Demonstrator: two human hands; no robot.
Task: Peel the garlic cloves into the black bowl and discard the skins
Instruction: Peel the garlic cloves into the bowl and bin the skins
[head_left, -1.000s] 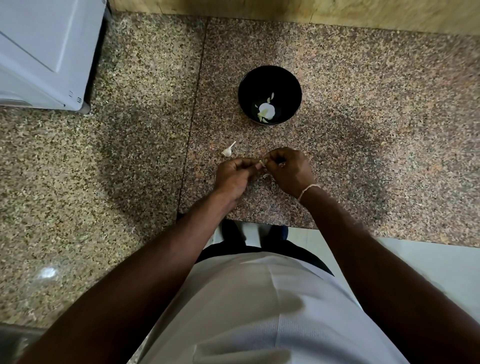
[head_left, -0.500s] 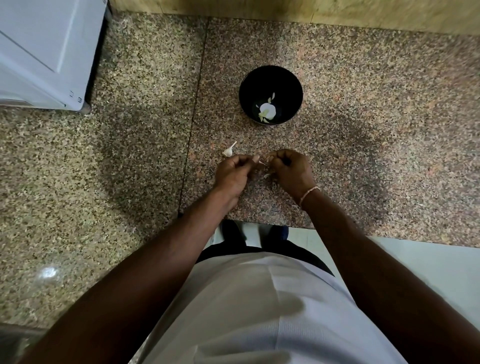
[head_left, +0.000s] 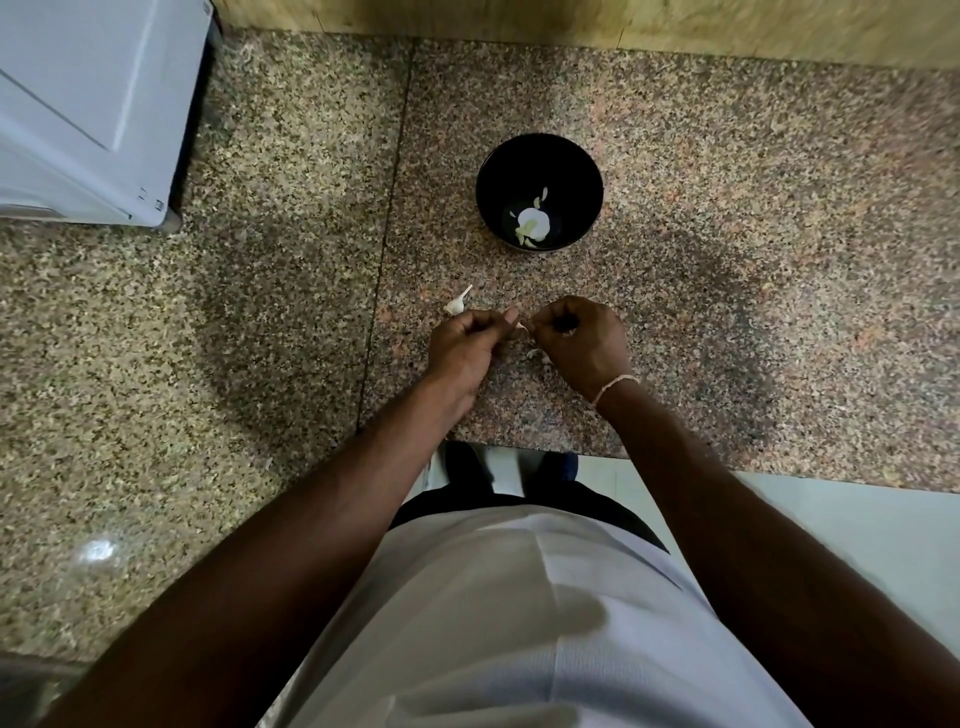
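Head view: left hand (head_left: 467, 343) and right hand (head_left: 576, 338) — both curled — pinch what appears to be a garlic clove (head_left: 521, 326) above the table (head_left: 727, 312), short of the black bowl (head_left: 582, 171) — a slipped pinch drops it outside.

I see both forearms reaching forward over the tabletop's near edge, my left hand (head_left: 470, 345) and right hand (head_left: 579, 340) knuckles-up, curled fingertips meeting in a shared pinching grip.
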